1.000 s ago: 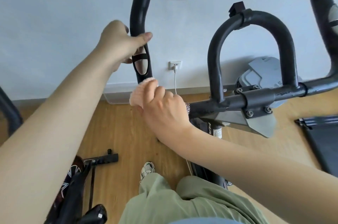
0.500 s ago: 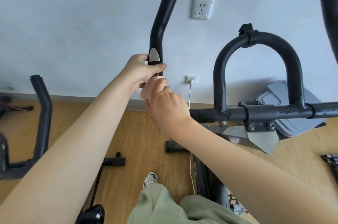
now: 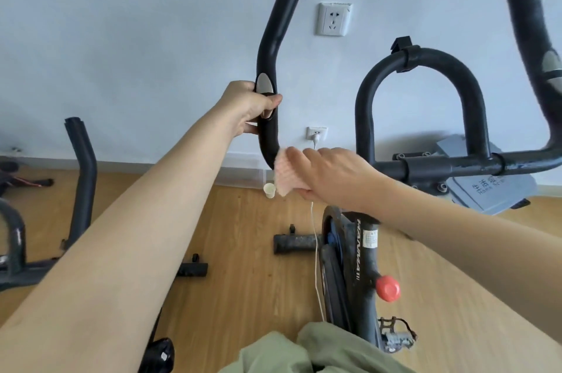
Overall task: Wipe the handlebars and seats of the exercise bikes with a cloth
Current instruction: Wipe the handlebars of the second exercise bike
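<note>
- Looking down past both arms, the view takes in a wooden floor (image 3: 249, 296) that meets a pale blue-grey wall (image 3: 121, 22) at a light skirting.
- The wall carries an upper socket (image 3: 333, 19) and a lower socket (image 3: 316, 133) with a plug in it; a white cable (image 3: 316, 251) hangs from the plug down to the floor.
- A small paper cup (image 3: 269, 190) stands on the floor near the wall, just beside the cloth as seen from here.
- A second bike's handlebar (image 3: 80, 178) rises at the far left, well apart.
- The near bike's frame shows a red knob (image 3: 388, 288) and a pedal (image 3: 395, 333); green trousers (image 3: 304, 351) fill the bottom edge.
- The left handlebar horn (image 3: 275, 35) has its long axis running upward, from a bend at the bottom to a capped tip that points up at the wall and leans a little right.
- The crossbar (image 3: 456, 164) lies level, left to right, with the centre loop (image 3: 419, 68) arching above it and the right horn (image 3: 529, 22) rising at the far right.
- The left grip (image 3: 252, 108) is wrapped round the left handlebar horn at its metal sensor plate, thumb across the front.
- The right grip (image 3: 331, 175) clutches the pink cloth (image 3: 286, 175) and presses it against the horn's lower bend, just below the left grip.
</note>
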